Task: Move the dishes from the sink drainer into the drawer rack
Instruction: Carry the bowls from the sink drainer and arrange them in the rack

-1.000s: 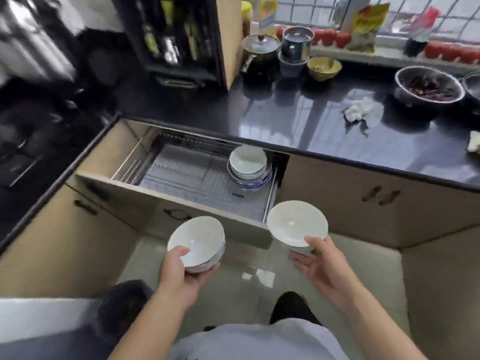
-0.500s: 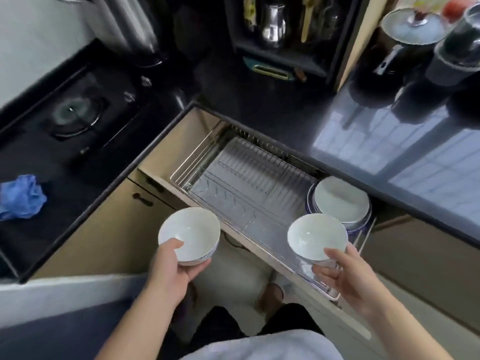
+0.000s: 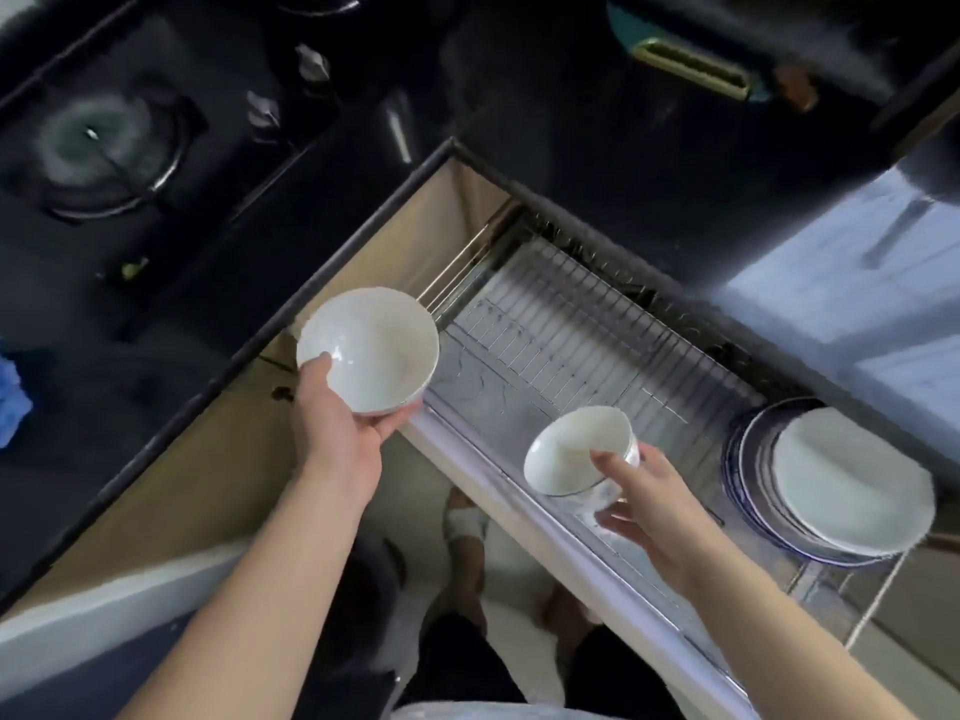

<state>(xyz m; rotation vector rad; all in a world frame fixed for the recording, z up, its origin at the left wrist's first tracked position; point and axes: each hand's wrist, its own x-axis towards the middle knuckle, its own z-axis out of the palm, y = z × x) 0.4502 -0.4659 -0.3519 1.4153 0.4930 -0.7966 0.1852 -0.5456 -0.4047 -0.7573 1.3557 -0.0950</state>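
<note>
Nearest, a bare foot (image 3: 467, 527) on the pale floor, below the drawer front. Right hand (image 3: 655, 517) over the drawer's front edge, fingers (image 3: 615, 459) curled round the small white bowl (image 3: 576, 452), thumb on its inner rim, bowl tilted and held just above the wire drawer rack (image 3: 561, 350). Left hand (image 3: 340, 433) up at the drawer's left front corner, thumb over the rim and fingers cupped beneath the large white bowl (image 3: 371, 350), held clear of the rack, beside its left rail. Right end of the rack: a stack of plates (image 3: 852, 485), white on top, blue-rimmed below, resting in the wires. Between bowls and plates, bare wire slots. Beyond, the dark glossy desk (image 3: 597, 148). Far left, a gas burner (image 3: 104, 142), blurred, and a blue cloth (image 3: 10, 402) at the frame edge.
</note>
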